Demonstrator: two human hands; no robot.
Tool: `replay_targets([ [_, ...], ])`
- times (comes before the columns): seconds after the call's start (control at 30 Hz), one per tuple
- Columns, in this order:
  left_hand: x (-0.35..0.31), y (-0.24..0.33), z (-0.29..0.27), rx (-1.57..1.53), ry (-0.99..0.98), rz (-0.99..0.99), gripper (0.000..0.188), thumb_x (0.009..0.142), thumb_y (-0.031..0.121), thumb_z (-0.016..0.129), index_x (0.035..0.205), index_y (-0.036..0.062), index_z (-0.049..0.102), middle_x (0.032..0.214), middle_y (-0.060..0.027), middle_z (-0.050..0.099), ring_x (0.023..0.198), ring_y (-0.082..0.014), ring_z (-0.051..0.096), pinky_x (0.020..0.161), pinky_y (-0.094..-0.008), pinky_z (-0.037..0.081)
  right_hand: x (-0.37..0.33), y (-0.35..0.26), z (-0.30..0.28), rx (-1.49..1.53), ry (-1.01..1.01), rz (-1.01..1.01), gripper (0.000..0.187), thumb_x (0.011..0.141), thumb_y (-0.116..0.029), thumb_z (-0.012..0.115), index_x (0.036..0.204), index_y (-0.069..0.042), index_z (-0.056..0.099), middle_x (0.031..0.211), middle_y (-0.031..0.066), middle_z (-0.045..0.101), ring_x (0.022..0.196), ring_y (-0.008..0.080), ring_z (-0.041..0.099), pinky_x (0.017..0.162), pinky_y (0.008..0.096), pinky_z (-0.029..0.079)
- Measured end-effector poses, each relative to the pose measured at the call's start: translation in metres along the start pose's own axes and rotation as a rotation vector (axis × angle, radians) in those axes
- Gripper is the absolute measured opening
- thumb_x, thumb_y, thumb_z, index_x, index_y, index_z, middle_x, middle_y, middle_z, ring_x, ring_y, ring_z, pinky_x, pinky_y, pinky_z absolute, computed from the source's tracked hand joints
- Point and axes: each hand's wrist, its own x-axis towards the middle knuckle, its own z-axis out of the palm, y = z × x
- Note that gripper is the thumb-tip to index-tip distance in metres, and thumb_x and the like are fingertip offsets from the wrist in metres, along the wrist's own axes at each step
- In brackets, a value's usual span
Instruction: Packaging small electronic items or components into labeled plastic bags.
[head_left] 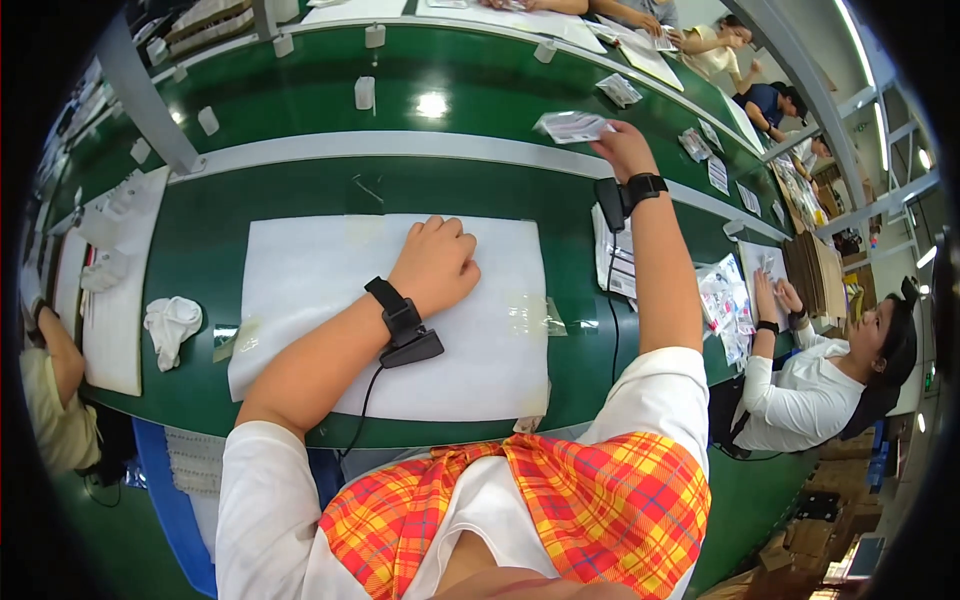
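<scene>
My right hand (628, 150) is stretched far forward, over the pale rail across the green bench. Its fingers pinch the edge of a clear plastic packet (573, 127) with a printed card inside. My left hand (435, 265) rests on a white sheet (320, 300) taped to the bench, its fingers curled into a loose fist. Nothing sticks out of that fist, and its palm side is hidden. Both wrists wear black straps with small cabled devices.
A crumpled white cloth (173, 328) lies left of the sheet. Another packet (619, 90) sits on the green surface beyond the rail. Printed papers (616, 255) lie under my right forearm. To the right, a co-worker (815, 370) works beside a pile of plastic bags (727, 300).
</scene>
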Motion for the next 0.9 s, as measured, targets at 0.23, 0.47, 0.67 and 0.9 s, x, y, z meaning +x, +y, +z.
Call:
replay_targets([
  [0.23, -0.009, -0.012, -0.001, 0.009, 0.003, -0.035, 0.007, 0.076, 0.013, 0.059, 0.074, 0.0057, 0.061, 0.084, -0.009, 0.057, 0.087, -0.0289, 0.051, 0.078, -0.0409, 0.041, -0.104, 0.01, -0.052, -1.273, -0.25, -0.11, 0.029, 0.074, -0.011, 0.073, 0.1, -0.004, 0.063, 0.096, 0.0133, 0.066, 0.087, 0.031, 0.065, 0.074, 0.0376, 0.051],
  [0.47, 0.001, -0.002, -0.007, -0.014, -0.085, -0.049, 0.006, 0.078, 0.013, 0.059, 0.079, 0.0065, 0.06, 0.089, -0.0096, 0.056, 0.092, -0.029, 0.051, 0.085, -0.0407, 0.041, -0.158, 0.05, -0.066, -1.223, -0.286, -0.385, 0.026, 0.075, -0.015, 0.07, 0.094, -0.001, 0.06, 0.085, 0.0171, 0.063, 0.082, 0.0354, 0.061, 0.072, 0.0411, 0.048],
  [0.67, 0.006, 0.015, -0.02, -0.155, 0.408, 0.181, 0.012, 0.083, 0.015, 0.059, 0.088, 0.0066, 0.066, 0.1, -0.013, 0.061, 0.102, -0.0318, 0.054, 0.091, -0.0437, 0.042, -0.152, -0.02, 0.06, -0.803, -0.65, -0.465, 0.027, 0.077, -0.013, 0.067, 0.1, -0.001, 0.061, 0.087, 0.0178, 0.063, 0.083, 0.0314, 0.061, 0.075, 0.0379, 0.049],
  [0.9, 0.008, -0.029, 0.0, -0.863, -0.208, -0.349, 0.036, 0.089, 0.023, 0.06, 0.117, 0.0004, 0.064, 0.117, -0.0166, 0.063, 0.107, -0.0326, 0.058, 0.093, -0.0383, 0.046, -0.149, 0.015, 0.148, -0.518, -0.947, -0.603, 0.02, 0.075, -0.005, 0.06, 0.095, -0.004, 0.061, 0.09, 0.0159, 0.065, 0.085, 0.0326, 0.062, 0.073, 0.043, 0.048],
])
